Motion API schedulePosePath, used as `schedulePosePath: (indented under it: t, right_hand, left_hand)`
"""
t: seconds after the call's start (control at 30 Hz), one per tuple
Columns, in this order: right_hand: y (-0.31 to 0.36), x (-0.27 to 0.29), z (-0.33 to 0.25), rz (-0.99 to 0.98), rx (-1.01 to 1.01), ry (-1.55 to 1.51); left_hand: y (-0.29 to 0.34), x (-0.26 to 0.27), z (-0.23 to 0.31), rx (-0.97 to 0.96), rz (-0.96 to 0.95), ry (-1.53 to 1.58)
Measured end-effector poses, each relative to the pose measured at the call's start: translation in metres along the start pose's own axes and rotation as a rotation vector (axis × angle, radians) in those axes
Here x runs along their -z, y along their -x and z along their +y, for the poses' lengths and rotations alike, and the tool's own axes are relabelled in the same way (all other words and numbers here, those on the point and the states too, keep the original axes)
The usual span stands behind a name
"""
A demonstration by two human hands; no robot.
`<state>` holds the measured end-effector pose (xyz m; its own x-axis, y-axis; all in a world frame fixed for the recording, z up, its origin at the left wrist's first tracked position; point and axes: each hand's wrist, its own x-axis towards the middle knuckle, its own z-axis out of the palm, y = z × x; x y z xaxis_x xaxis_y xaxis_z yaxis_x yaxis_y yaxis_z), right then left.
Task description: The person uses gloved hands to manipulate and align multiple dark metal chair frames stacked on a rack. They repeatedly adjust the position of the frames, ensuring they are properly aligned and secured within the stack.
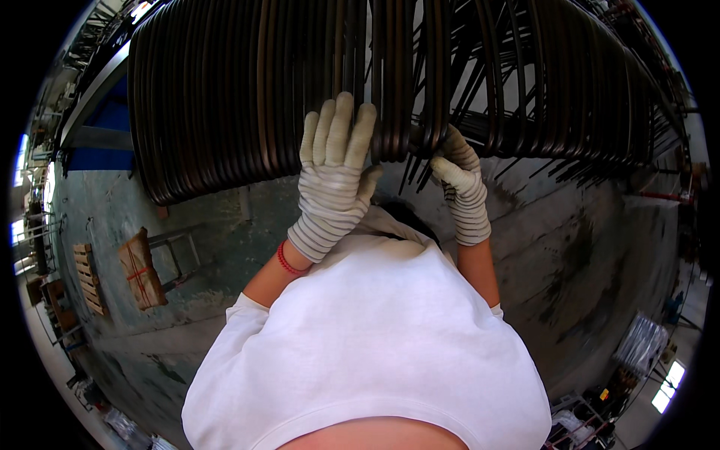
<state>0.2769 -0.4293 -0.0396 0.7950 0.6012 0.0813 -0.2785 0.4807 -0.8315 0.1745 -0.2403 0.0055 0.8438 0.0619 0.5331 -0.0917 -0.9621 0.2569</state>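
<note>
A long row of dark, U-bent metal tubes [217,97] hangs side by side in front of me, with the rounded bends toward my body. My left hand [334,165], in a pale ribbed work glove, lies flat against the tubes near the middle, its fingers stretched upward and its thumb out to the side. My right hand [463,180], gloved the same way, is closed at the bends of a small bunch of tubes [431,90]. Its thumb shows on the near side, while some fingertips are hidden behind the metal.
Right of the middle, the tubes [517,90] stand more loosely, with gaps and loose ends. On the floor at left lie a red-strapped brown package [142,270] beside a metal frame [180,255] and a wooden pallet [89,277]. A wrapped silvery bundle [641,343] stands at right.
</note>
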Motion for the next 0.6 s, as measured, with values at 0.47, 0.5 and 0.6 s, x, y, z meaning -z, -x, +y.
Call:
schedulePosePath:
  t: [0.47, 0.5, 0.6]
  right_hand:
    - [0.000, -0.011, 0.007, 0.037, 0.062, 0.152]
    - [-0.001, -0.011, 0.006, 0.034, 0.051, 0.157]
    - [0.002, -0.021, -0.002, 0.086, 0.004, 0.179]
  left_hand:
    - [-0.001, 0.004, 0.002, 0.020, -0.015, 0.060]
    - [-0.001, 0.004, 0.002, 0.021, -0.018, 0.059]
    - [-0.001, 0.005, 0.001, 0.027, -0.026, 0.052]
